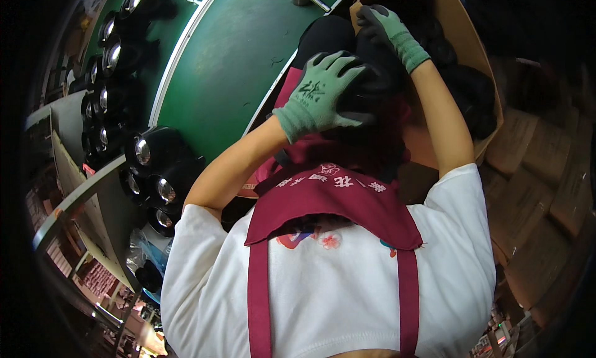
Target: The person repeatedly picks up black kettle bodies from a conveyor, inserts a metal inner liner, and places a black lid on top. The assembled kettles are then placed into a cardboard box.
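Observation:
My left hand point(320, 94), in a green knit glove with dark-coated fingers, is spread over a black rounded thing point(377, 79) above my lap. Its thumb lies low on the near side and the fingers curl over the top, so the hand grips it. What kind of thing this is does not show in the dark. My right hand point(392, 34), gloved the same way, is at the near-left rim of an open cardboard box point(481, 44). Its fingers are bent down beside the box flap, and what they hold, if anything, is hidden.
Several dark rounded things point(465, 88) lie inside the box. To my left runs a green work surface point(230, 60) with a pale metal rail point(180, 60). Beyond it stand rows of glossy black round housings point(158, 150). Closed cartons point(521, 178) are stacked at right.

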`<state>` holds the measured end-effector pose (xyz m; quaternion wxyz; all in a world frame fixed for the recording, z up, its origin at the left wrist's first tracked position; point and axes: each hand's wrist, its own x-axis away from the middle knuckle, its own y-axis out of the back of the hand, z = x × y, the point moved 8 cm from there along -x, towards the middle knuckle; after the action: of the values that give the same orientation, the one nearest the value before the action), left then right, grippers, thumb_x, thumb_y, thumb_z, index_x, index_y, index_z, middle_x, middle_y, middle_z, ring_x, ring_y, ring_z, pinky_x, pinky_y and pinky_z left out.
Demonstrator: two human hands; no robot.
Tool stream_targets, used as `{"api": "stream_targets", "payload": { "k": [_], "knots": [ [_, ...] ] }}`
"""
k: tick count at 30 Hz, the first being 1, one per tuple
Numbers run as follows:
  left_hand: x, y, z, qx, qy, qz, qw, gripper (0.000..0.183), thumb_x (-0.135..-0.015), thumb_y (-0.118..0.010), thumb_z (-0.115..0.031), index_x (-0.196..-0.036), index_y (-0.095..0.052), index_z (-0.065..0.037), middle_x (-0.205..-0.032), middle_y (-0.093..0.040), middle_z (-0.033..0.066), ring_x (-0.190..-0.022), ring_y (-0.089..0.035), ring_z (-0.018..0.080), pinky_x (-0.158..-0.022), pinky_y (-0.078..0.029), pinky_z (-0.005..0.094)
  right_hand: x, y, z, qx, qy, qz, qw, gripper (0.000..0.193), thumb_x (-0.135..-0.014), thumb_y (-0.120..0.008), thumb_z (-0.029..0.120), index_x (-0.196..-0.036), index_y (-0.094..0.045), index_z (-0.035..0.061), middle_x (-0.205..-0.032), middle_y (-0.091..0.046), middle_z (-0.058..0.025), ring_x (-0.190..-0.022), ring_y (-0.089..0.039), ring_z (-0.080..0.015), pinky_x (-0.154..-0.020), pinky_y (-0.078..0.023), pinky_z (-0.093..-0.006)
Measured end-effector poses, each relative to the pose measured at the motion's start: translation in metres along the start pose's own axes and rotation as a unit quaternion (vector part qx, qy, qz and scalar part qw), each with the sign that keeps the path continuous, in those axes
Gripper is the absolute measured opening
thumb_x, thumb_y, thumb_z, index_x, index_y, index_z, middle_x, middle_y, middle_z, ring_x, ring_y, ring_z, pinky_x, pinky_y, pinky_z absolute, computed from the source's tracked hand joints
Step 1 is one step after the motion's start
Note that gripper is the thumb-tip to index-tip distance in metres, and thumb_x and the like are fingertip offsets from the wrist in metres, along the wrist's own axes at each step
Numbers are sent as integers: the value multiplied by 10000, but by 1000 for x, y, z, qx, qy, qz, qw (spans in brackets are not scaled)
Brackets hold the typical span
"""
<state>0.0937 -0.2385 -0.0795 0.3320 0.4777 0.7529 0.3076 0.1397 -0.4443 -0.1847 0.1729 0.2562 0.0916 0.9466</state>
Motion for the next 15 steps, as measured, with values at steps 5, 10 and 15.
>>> {"api": "stream_targets", "payload": {
  "k": [5,10,15],
  "knots": [
    [10,-5,22,92,30,-116,989,784,-651,-832,-442,-1277,-530,-79,-1317,-467,172,-1263,-408,399,-1057,-325,518,32,-15,24,-74,125,105,984,337,-1001,-488,301,-1151,-640,41,-1063,-658,-48,-968,-620,-119,-867,-483,-261],
    [28,18,16,130,-12,-206,970,672,-690,-833,-326,-1229,-549,-43,-1238,-506,165,-1157,-468,374,-1009,-376,492,105,4,2,-43,277,84,956,358,-1026,-419,201,-1297,-568,22,-1278,-594,-100,-1206,-548,-195,-1042,-418,-317],
    [51,87,43,242,15,-357,902,596,-725,-828,-221,-1198,-539,-1,-1210,-505,157,-1152,-497,333,-1010,-406,434,159,-13,-5,-77,209,148,964,493,-955,-516,223,-1413,-451,52,-1454,-442,-123,-1363,-394,-240,-1140,-298,-353]
  ]
}}
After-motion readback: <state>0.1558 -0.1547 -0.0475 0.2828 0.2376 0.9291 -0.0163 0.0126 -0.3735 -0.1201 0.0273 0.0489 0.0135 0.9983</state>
